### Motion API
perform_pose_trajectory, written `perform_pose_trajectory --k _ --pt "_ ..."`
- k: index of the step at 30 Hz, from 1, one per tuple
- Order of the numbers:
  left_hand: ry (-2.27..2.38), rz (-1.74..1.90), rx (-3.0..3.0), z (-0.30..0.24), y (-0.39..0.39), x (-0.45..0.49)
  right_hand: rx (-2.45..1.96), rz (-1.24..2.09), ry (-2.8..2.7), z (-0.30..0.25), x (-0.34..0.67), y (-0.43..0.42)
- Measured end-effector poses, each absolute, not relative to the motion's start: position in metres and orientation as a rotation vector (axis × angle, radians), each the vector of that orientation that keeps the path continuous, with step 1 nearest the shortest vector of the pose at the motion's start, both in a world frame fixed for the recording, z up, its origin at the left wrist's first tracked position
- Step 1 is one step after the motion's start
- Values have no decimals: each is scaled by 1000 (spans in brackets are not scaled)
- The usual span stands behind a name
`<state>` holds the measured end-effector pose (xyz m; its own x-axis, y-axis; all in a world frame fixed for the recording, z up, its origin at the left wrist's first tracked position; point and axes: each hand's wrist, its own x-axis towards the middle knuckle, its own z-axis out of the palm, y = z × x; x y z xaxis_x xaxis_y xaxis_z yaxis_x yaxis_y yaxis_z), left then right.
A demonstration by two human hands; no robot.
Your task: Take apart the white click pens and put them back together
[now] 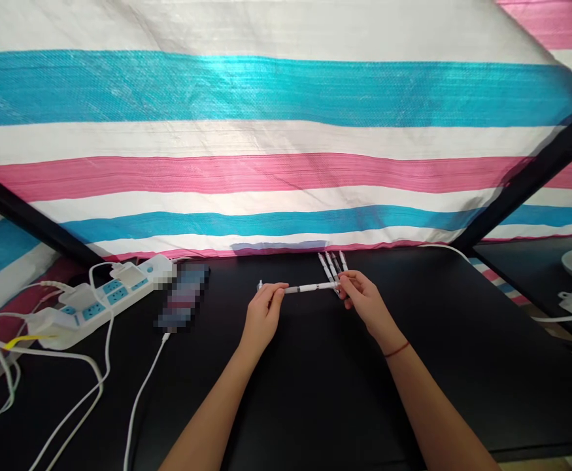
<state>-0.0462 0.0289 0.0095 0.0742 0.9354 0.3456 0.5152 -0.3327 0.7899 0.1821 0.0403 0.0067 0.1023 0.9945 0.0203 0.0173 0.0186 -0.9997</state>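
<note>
A slim white pen (pixel 308 288) with a clear section is stretched level between my two hands above the black tabletop. My left hand (pixel 265 307) pinches its left end between thumb and fingers. At the other end, the fingers of my right hand (pixel 361 297) close on the tip; a red cord is round that wrist. Several more pens (pixel 329 263), white and dark, lie side by side just behind my right hand, their lower parts partly hidden. A small white tip (pixel 259 285) pokes out behind my left hand, the rest of it covered.
On the left lie a white power strip (pixel 119 297) with plugs, tangled white cables (pixel 102 379) and a blurred-out phone (pixel 185 297) on a charging cable. A striped tarp (pixel 286 176) hangs behind the black table (pixel 315 392). Dark frame bars (pixel 516 180) slant at both sides.
</note>
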Motion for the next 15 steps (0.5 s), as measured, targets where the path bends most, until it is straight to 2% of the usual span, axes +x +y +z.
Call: perform_pose_trajectory --k 15 --pt "1434 1197 1889 9 30 -46 -1340 1160 -1205 10 179 38"
